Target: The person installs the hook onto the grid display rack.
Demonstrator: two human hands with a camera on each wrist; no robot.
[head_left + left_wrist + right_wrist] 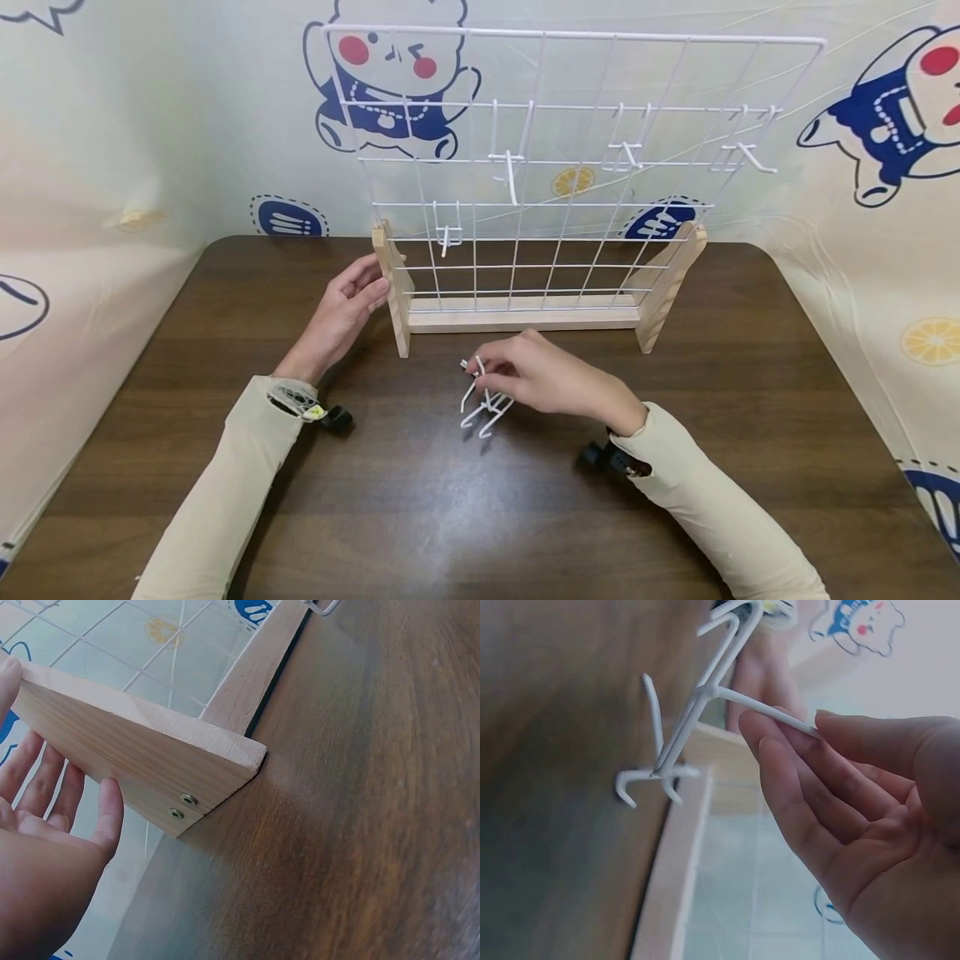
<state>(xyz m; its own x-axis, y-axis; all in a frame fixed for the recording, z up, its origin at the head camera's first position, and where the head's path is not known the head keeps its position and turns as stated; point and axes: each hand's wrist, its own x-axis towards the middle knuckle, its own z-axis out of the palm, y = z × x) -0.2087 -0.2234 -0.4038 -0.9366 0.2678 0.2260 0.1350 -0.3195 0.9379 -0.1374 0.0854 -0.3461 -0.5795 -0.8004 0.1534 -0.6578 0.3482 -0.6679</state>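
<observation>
A white wire grid rack stands in two wooden side supports joined by a wooden crossbar. My left hand holds the left wooden support, with the thumb at its edge and the other fingers along its outer side. In front of the rack, my right hand pinches the prong of a white wire hook between thumb and fingers. A second white hook shows just beyond it, close to the table; whether the two touch I cannot tell.
Several similar white hooks hang on the grid, including one at lower left and one at upper right. The brown wooden table extends around the rack. A patterned curtain hangs behind and at both sides.
</observation>
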